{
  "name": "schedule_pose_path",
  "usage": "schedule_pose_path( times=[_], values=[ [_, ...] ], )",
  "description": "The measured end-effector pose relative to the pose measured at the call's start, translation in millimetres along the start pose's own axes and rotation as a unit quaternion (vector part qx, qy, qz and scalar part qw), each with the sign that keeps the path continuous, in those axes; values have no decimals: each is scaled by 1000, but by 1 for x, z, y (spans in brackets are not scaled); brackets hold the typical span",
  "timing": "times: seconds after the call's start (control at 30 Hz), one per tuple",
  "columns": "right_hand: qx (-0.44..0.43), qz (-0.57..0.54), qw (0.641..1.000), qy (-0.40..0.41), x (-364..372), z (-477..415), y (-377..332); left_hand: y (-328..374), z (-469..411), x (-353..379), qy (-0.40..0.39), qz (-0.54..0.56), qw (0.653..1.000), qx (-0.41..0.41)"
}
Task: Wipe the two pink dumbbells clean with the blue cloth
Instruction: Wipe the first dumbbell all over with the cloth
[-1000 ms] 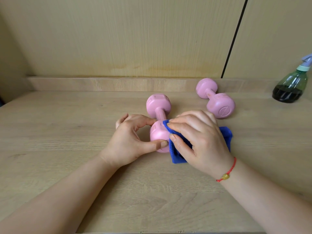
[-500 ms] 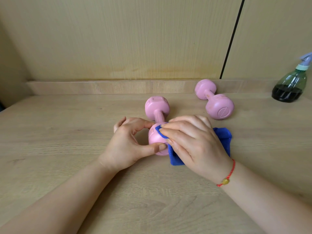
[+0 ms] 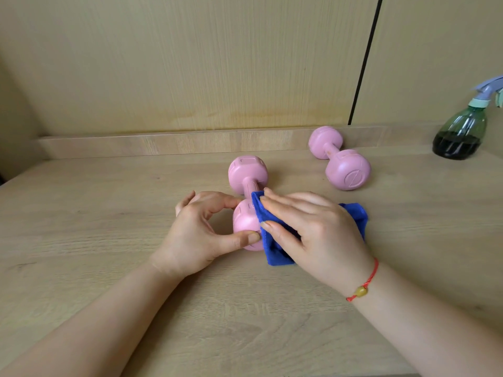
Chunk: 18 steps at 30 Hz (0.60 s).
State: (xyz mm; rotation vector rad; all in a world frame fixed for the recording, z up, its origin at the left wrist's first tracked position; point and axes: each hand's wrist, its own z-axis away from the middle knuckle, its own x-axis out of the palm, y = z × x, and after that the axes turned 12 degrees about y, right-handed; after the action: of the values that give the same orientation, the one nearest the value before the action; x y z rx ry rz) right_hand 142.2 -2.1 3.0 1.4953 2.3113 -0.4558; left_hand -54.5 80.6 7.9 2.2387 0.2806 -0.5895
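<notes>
On table [image 3: 81, 213]: left grip [image 3: 196, 229] grasps near dumbbell [image 3: 244, 221]; right grip [image 3: 313, 229], fingers flat, presses blue cloth [image 3: 275, 254] against it.

Open tabletop [image 3: 95, 213] left of the near dumbbell [image 3: 248, 189], second dumbbell [image 3: 339, 159] and spray bottle [image 3: 461, 131] far right, wall [image 3: 190, 63] behind

Two bare forearms reach in from the near edge and meet at mid-scene. The left forearm [image 3: 95, 322] angles toward the far right. The left grip [image 3: 201, 229] is turned on edge, its thumb [image 3: 239, 239] on the near side and its curled forefinger [image 3: 217, 204] on the far side, pinching the near head of a pink dumbbell [image 3: 243, 221]. The right forearm [image 3: 435, 322] angles toward the far left. The right grip [image 3: 313, 229], palm down with straight fingers [image 3: 280, 210], presses a blue cloth [image 3: 275, 254] against that same head.
</notes>
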Motion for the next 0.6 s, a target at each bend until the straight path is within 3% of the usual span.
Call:
schedule_pose_path(
  times=[0.13, 0.27, 0.4, 0.6],
  values=[
    [-16, -41, 998, 42, -5, 8, 9, -1, -1, -3, -7, 4, 1000, -13],
    [71, -63, 993, 63, -3, 9, 5, -1, -1, -4, -19, 33, 998, -48],
    [165, -47, 985, -13, -3, 11, 10, -5, -2, -9, -48, 50, 994, -78],
    [195, -80, 976, -54, 0, 13, 5, -10, -3, -18, -69, 40, 994, -78]
  ],
)
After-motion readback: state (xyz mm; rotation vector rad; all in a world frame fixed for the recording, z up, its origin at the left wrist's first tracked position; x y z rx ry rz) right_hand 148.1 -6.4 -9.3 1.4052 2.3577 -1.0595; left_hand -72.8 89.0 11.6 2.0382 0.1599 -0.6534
